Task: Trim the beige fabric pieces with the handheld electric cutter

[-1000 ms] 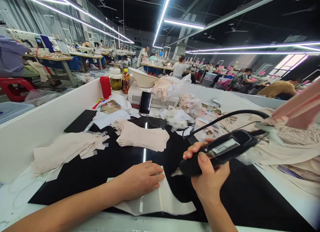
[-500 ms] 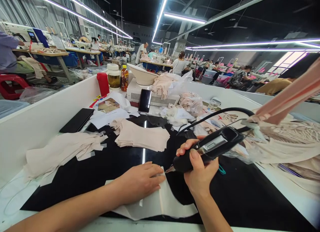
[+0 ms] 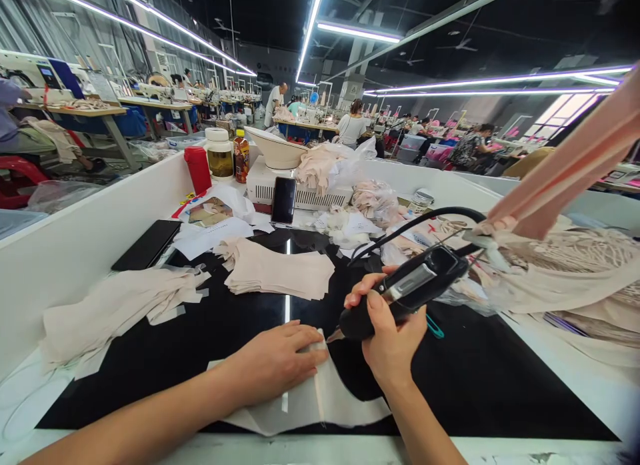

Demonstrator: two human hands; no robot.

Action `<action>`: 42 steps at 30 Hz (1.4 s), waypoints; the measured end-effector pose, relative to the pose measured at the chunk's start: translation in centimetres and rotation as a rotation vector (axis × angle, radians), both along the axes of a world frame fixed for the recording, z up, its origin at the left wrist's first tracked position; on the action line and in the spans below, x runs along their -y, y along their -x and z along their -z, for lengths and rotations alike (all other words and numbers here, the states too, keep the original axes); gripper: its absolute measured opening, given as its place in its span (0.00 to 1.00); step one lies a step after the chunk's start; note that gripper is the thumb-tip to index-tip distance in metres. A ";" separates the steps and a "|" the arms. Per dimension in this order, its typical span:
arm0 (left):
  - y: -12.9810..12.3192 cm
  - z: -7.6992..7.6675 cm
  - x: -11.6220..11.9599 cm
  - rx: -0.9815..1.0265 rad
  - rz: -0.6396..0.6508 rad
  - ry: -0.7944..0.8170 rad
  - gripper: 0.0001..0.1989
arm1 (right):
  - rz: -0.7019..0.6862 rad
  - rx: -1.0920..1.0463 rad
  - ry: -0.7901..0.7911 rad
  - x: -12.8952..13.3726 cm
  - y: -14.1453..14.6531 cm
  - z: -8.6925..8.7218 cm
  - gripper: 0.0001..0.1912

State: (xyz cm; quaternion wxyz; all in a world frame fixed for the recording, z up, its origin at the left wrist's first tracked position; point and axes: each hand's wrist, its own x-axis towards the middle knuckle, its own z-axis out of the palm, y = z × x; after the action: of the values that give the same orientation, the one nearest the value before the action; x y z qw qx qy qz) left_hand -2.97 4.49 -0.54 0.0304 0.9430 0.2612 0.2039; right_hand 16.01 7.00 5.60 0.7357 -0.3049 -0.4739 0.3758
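Note:
My right hand (image 3: 393,338) wraps round a black corded hand tool (image 3: 407,288) with a metal plate on its side. The tool's small pointed tip is close to the fingertips of my left hand (image 3: 280,361); whether it touches the material there I cannot tell. Lying flat with fingers stretched out, my left hand presses on a thin pale sheet (image 3: 345,401) with a narrow cream strip down it. Part of that sheet is hidden under the hand and forearm. Beyond my hands lies a stack of pale pink fabric pieces (image 3: 280,273).
More fabric pieces (image 3: 110,311) lie left on the black mat (image 3: 480,378). A teal pin-like item (image 3: 435,327) is right of the tool. A phone (image 3: 284,199) leans against a white box (image 3: 260,188). Pink cloth (image 3: 565,158) hangs by the tool's cord. White walls (image 3: 90,235) edge the table.
The view has shifted slightly, so most things sit a little further left. Both hands keep the same pose, with the tool tip still beside the left fingertips.

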 end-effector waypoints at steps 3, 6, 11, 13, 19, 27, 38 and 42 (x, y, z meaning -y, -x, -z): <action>0.1 0.0 0.0 0.008 0.007 0.000 0.12 | 0.010 -0.013 0.003 0.3 -0.2 -0.3 0.18; 0.2 -0.2 0.0 0.003 0.007 -0.003 0.12 | -0.002 -0.034 -0.003 0.6 -0.3 -0.4 0.18; 0.3 -0.5 0.0 0.005 0.007 0.001 0.12 | -0.020 -0.047 -0.002 1.0 -0.3 -0.1 0.18; 0.3 -0.5 0.0 0.001 0.012 0.012 0.12 | -0.024 -0.035 -0.005 1.1 -0.2 0.0 0.19; 0.5 -0.4 -0.1 -0.021 0.020 0.033 0.12 | -0.009 -0.005 0.006 1.1 -0.2 0.1 0.17; 0.6 -0.8 -0.3 0.004 0.048 -0.003 0.14 | 0.016 -0.026 -0.004 1.6 -0.8 -0.4 0.18; 1.2 -0.9 -0.5 0.004 0.083 -0.036 0.14 | -0.023 -0.045 0.005 2.1 -0.5 -0.3 0.18; 1.2 -0.7 -0.6 0.000 0.091 -0.016 0.14 | -0.033 -0.052 -0.004 2.1 -0.5 -0.2 0.18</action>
State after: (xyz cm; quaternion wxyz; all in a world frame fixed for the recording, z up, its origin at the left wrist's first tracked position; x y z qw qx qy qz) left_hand -4.20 5.07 0.13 0.0320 0.9541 0.2166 0.2042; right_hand 16.48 4.90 5.83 0.7420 -0.2858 -0.4602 0.3949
